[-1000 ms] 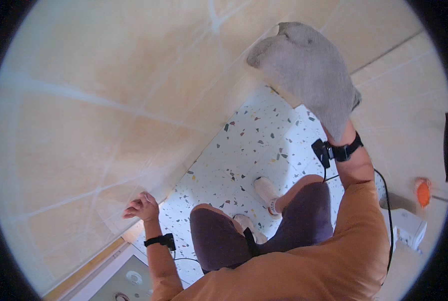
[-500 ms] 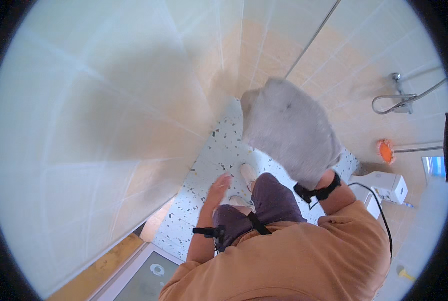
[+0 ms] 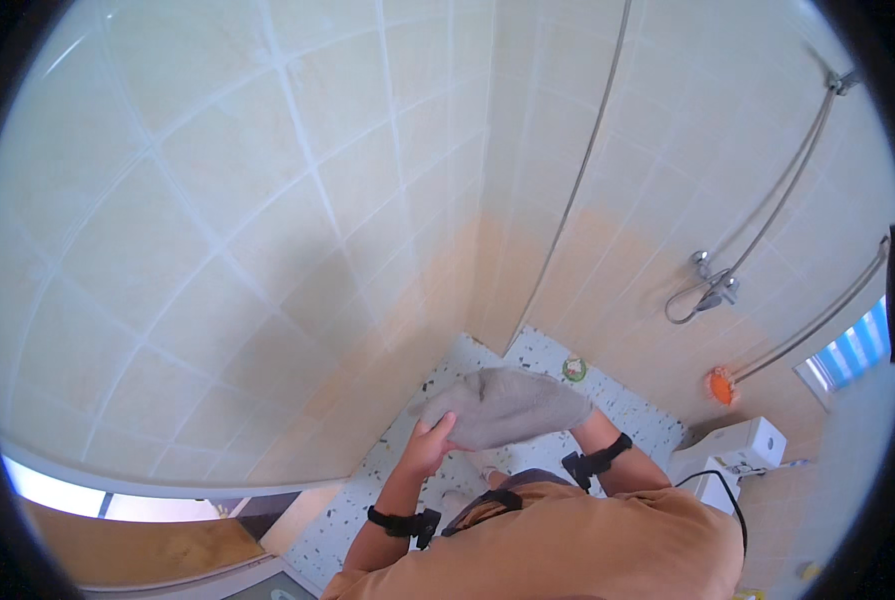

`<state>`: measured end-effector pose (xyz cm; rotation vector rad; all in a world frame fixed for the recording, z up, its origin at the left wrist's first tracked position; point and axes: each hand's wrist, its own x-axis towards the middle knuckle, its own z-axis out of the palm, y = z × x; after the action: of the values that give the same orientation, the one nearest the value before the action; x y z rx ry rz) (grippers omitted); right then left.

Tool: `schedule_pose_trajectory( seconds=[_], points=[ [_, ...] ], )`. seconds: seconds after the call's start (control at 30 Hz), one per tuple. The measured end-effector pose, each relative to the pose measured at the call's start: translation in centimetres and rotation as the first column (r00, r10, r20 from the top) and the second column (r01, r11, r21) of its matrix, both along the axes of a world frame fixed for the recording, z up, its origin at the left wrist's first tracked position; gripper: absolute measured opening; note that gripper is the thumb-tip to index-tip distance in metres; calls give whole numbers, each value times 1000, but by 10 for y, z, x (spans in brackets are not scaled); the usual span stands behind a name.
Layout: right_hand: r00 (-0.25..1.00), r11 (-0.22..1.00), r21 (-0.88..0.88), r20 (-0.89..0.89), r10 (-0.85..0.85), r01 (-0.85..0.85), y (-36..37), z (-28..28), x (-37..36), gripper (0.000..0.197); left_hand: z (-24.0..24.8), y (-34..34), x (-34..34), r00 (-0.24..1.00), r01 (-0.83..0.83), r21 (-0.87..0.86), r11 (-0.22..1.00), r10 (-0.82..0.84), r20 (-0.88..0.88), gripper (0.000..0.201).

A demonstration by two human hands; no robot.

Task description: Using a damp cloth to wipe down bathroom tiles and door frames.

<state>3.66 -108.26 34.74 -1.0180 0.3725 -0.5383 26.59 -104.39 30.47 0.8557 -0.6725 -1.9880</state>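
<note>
A grey cloth point(image 3: 507, 405) is stretched sideways between my hands, low in front of my body. My left hand point(image 3: 431, 443) pinches its left end, the thumb lying on top. At the right end the cloth covers my right hand point(image 3: 589, 428) down to about the wrist. The fingers of that hand are hidden, so their grip does not show. Both wrists carry black straps with small devices.
Pale tiled walls meet at a corner ahead, with a thin pole point(image 3: 572, 190) beside it. On the right are a shower mixer point(image 3: 715, 282), an orange brush head point(image 3: 720, 386) and a white toilet point(image 3: 749, 446). A round drain point(image 3: 574, 369) lies in the speckled floor point(image 3: 367, 490).
My left hand was free and apart; now it grips the cloth's left end. The cloth has come lower and closer to my body. My view has tilted up, showing more wall.
</note>
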Motion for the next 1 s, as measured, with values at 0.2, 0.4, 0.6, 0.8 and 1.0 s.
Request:
schedule_pose_trajectory(
  seconds=[0.2,0.4,0.6,0.8,1.0],
  points=[
    [930,805,594,289,-228,13,18,-46,-44,42,-30,0,-5,978,118,-258,959,-67,197,43],
    [839,917,-136,-369,-399,376,-31,-98,-44,25,-13,-25,-7,779,345,-268,899,-115,616,39],
    [806,785,-283,-66,-589,551,-95,-4,-90,33,89,-99,-65,592,394,-724,566,446,671,35],
    [833,777,-304,259,-490,551,-146,36,-173,28,127,-158,-122,634,476,-864,162,618,465,44],
    [891,854,-272,231,-390,444,-207,-9,-216,34,62,-220,-173,811,-6,-757,653,446,379,35]
  ],
)
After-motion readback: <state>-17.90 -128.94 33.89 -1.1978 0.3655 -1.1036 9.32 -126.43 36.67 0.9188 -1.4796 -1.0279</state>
